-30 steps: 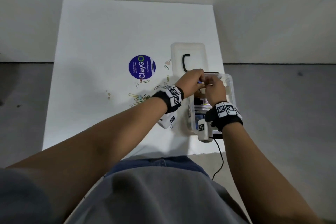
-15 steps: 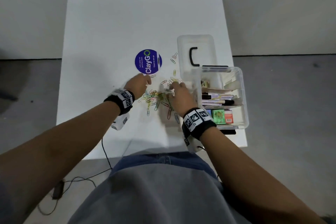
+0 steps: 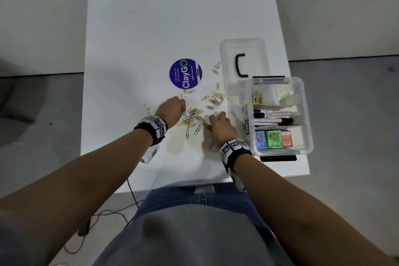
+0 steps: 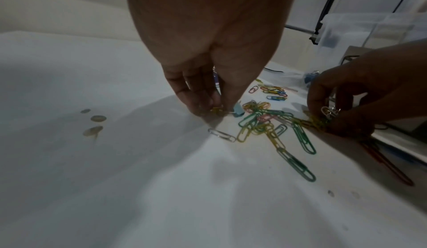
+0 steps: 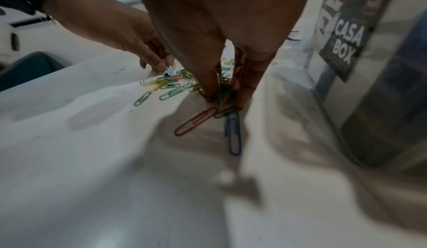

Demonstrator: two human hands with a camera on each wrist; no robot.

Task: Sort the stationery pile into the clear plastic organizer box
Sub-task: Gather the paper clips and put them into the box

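- The left hand (image 3: 172, 107) has its fingertips (image 4: 203, 104) drawn together at the table (image 3: 133, 49), pinching a few small clips; a pale blue binder clip (image 4: 238, 110) sits just beside the thumb, and whether it is inside the pinch cannot be told.
- The right hand (image 3: 220, 124) has thumb and fingers closed on a small bunch of coloured paper clips (image 5: 225, 91), pressed down against the table; the wrist view shows the bunch caught between the digits, apparently to gather several in one lift.
- The main clip pile (image 3: 193, 120) lies between the two grips, with both hands working it from opposite sides. A second, looser scatter (image 3: 216, 98) lies beyond the right grip, towards the box lid (image 3: 243, 47).
- A red clip (image 5: 196, 122) and a blue clip (image 5: 233, 133) lie flat on the wrist side of the right grip, outside it.
- The clear organizer box (image 3: 306, 114) stands open just outboard of the right grip, so a short carry suffices. Markers (image 3: 273, 117) and small cartons (image 3: 274, 138) already occupy two compartments.
- Judgement: gathering is in hand; most clips remain on the table, so the sorting is well short of finished.
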